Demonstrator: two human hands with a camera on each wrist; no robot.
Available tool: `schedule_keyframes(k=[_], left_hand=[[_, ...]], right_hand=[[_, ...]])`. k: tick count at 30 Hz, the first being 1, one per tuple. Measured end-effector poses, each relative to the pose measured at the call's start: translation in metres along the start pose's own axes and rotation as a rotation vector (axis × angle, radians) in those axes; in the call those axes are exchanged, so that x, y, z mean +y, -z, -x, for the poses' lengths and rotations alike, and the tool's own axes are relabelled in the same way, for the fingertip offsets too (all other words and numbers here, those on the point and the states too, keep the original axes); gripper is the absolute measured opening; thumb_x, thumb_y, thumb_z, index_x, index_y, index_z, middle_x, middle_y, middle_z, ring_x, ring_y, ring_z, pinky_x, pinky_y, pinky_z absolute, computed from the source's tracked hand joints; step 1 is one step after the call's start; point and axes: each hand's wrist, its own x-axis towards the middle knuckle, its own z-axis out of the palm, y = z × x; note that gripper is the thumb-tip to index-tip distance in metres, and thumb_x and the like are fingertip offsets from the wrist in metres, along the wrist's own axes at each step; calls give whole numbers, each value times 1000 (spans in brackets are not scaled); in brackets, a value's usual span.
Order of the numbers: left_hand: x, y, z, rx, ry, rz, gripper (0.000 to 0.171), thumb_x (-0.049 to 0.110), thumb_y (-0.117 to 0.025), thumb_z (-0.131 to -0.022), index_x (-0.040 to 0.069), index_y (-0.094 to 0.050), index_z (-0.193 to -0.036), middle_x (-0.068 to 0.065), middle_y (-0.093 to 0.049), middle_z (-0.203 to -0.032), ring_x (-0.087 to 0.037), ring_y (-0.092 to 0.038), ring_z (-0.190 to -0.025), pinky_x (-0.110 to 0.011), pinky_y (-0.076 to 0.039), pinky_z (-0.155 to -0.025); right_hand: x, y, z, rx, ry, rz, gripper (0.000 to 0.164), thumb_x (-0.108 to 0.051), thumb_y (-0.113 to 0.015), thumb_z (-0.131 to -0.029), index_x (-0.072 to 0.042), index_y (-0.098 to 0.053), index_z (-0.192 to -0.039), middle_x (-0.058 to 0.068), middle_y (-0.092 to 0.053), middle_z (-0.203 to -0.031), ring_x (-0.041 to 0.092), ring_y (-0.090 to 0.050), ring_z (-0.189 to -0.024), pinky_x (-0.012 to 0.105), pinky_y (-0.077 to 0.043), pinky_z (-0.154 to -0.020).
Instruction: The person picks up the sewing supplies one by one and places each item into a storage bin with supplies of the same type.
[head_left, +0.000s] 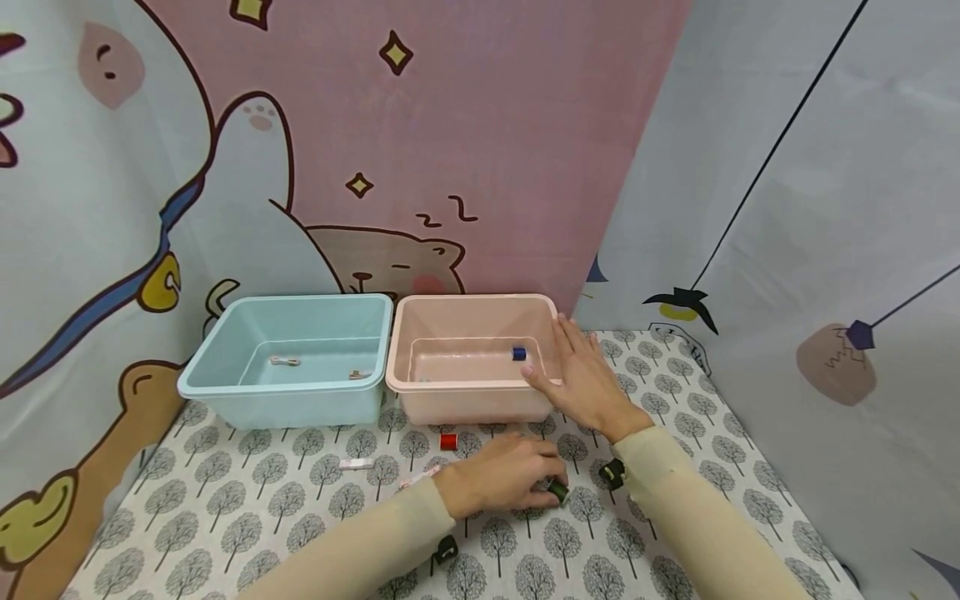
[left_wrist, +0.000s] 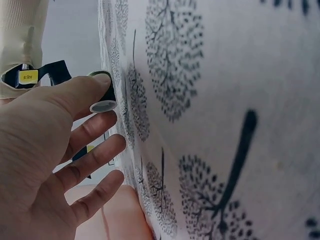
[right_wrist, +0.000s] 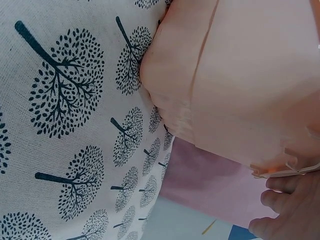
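My left hand pinches a dark green thread spool between thumb and index finger, close to the tree-print cloth; its other fingers are loosely spread. Over the right rim of the pink bin my right hand holds on, thumb toward the inside and fingers along the outer side. Inside that bin lies a dark blue spool. On the cloth in front sits a red spool. A slim pale pink piece lies left of it, and a similar one is partly hidden by my left hand.
A light blue bin stands against the pink bin's left side. Two small, clip-like pieces, one pinkish and one brownish, lie in it. Behind both bins hangs a cartoon-print curtain. Tree-print cloth covers the table.
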Motion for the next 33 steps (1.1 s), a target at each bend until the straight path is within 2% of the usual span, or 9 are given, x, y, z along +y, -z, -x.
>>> schedule_keyframes(k=[3, 10, 15, 20, 25, 30, 33], left_hand=[[0, 4, 1, -1, 5, -5, 30, 50, -85, -106, 34, -83, -131, 17, -80, -126, -1, -74, -118, -25, -62, -107], [-3, 9, 4, -4, 15, -35, 31, 50, -83, -108, 35, -82, -135, 16, -80, -135, -1, -76, -124, -27, -62, -114], [-3, 15, 8, -10, 43, -47, 32, 53, -82, -108, 35, -81, -135, 15, -79, -139, -4, -75, -127, -34, -64, -116], [-6, 21, 13, 18, 45, -75, 31, 53, -82, -108, 36, -82, -134, 15, -79, -137, -4, -76, -125, -31, -65, -112], [-6, 28, 18, 29, 58, -81, 32, 54, -82, -108, 36, -82, -135, 16, -78, -131, -3, -76, -120, -34, -66, -113], [-7, 37, 23, 47, 69, -68, 33, 52, -83, -108, 35, -81, -136, 13, -79, -136, -7, -77, -126, -41, -65, -119], [-9, 42, 26, 60, 76, -77, 34, 52, -84, -107, 35, -81, -136, 12, -79, -138, -9, -77, -128, -40, -65, -119]], right_hand=[[-1, 0, 0, -10, -3, -2, 109, -74, -52, -114, -4, -11, -187, 16, -5, -198, 42, -7, -185, 69, -3, -150], [0, 1, 0, -11, -6, 2, 113, -82, -46, -113, -4, -10, -187, 16, -5, -198, 43, -8, -185, 69, -4, -151], [1, 0, -1, -1, -1, 1, 109, -71, -55, -114, -2, -11, -186, 19, -7, -197, 47, -10, -184, 73, -7, -149], [1, 0, -1, 8, 1, -11, 108, -68, -58, -114, -3, -12, -186, 17, -7, -198, 45, -9, -184, 72, -6, -149], [2, -1, -1, 0, 1, -6, 108, -70, -56, -114, -3, -10, -186, 17, -6, -198, 46, -8, -184, 73, -6, -149], [3, -2, -2, -1, -3, -1, 109, -72, -54, -114, -3, -9, -186, 17, -5, -198, 47, -8, -184, 73, -5, -149], [2, -2, -1, 2, -2, -6, 111, -78, -49, -114, -4, -10, -187, 16, -5, -198, 45, -8, -185, 70, -4, -150]])
